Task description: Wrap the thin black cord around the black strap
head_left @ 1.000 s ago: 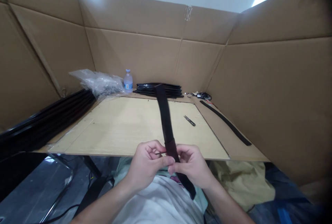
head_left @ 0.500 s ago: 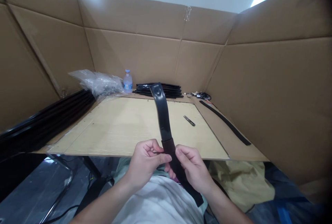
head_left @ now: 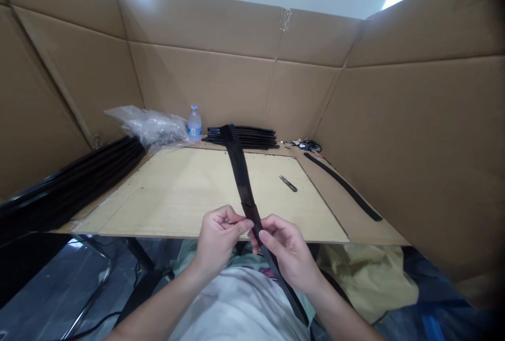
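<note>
A long, curved black strip (head_left: pixel 238 164) slants up from my lap over the near edge of the table. A dark sleeve-like covering (head_left: pixel 251 212) wraps its lower part. My left hand (head_left: pixel 221 236) is closed, thumb and forefinger pinching at the left edge of the covering. From the right, my right hand (head_left: pixel 286 246) grips the strip just below, its thumb on the near face and fingertips showing behind. Whatever fine piece lies between the left fingertips is too small to make out.
Small thread snips (head_left: pixel 288 183) lie on the board (head_left: pixel 177 188). Another black strip (head_left: pixel 343 186) rests at the right. Stacked black strips (head_left: pixel 252 137), a water bottle (head_left: pixel 194 124) and clear plastic bags (head_left: pixel 158 128) stand at the back; more dark strips (head_left: pixel 74 183) lie left. Cardboard walls (head_left: pixel 205 78) surround the table.
The strip has turned about its length, so its glossy face with the hole no longer shows and it looks narrower. Its top has shifted slightly left; both hands stay closed on it.
</note>
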Motion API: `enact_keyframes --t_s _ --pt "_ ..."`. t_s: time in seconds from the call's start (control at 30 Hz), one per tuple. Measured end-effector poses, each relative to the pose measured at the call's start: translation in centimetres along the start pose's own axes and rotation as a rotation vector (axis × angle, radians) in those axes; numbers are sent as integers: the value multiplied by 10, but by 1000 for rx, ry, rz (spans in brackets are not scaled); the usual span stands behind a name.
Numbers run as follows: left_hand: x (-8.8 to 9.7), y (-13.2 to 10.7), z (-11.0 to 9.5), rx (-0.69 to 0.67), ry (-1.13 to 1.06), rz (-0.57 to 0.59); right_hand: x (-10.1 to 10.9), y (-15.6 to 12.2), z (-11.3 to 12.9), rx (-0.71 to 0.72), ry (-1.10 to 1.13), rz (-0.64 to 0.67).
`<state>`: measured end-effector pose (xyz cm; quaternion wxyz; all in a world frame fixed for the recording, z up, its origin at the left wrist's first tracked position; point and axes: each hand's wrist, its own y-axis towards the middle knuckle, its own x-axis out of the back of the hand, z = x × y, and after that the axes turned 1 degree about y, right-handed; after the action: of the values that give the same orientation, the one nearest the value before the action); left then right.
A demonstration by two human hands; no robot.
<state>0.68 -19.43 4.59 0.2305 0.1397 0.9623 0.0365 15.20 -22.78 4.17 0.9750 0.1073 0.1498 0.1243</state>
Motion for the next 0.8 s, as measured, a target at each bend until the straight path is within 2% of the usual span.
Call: enact_keyframes --t_s 0.23,0.4,0.5,0.63,0.8 --pt "-2 0 3 36 -52 165 -4 4 7 -48 -70 9" --pt "0 -2 8 105 -93 174 -4 1 13 -105 -58 33" --pt "0 -2 8 122 -114 241 -1 0 10 -131 -50 48" --pt "-2 -2 9 114 -149 308 2 1 3 -124 10 3" --pt "-4 -4 11 92 -163 330 0 2 0 -146 -44 -74"
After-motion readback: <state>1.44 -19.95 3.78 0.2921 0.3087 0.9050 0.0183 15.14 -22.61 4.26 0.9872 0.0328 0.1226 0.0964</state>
